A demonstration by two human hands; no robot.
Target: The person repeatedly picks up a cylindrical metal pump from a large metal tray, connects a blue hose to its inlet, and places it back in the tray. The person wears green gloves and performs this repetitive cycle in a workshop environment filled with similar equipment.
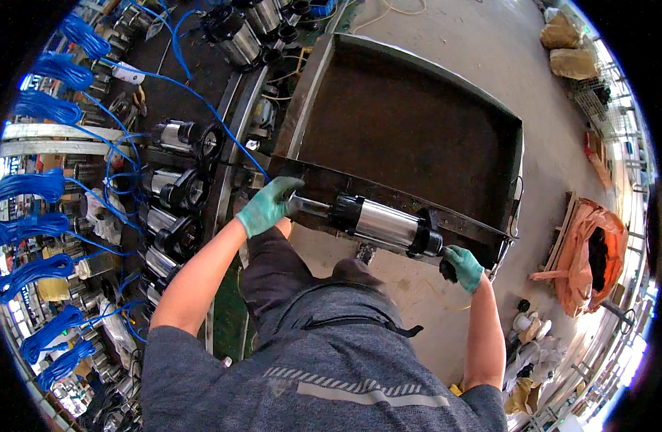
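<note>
A submersible pump (387, 225) with a shiny steel barrel and black end pieces lies crosswise in front of me, along the near edge of a dark metal trough (507, 144). My left hand (268, 207), in a green glove, is closed round the narrow metal shaft (311, 206) at the pump's left end. At the other end, my right hand (464, 268), also gloved, grips a small black part (447, 271); its fingertips are partly hidden. I cannot tell whether the trough's edge bears the pump. A blue cable (223, 122) runs from the left side down to my left hand.
Several similar pumps (174, 186) stand in a row on the left, with coiled blue cables (34, 186) beyond them. More pumps (237, 39) stand at the far left. On the right are an orange sack (583, 259) and brown packages (570, 61) on the floor.
</note>
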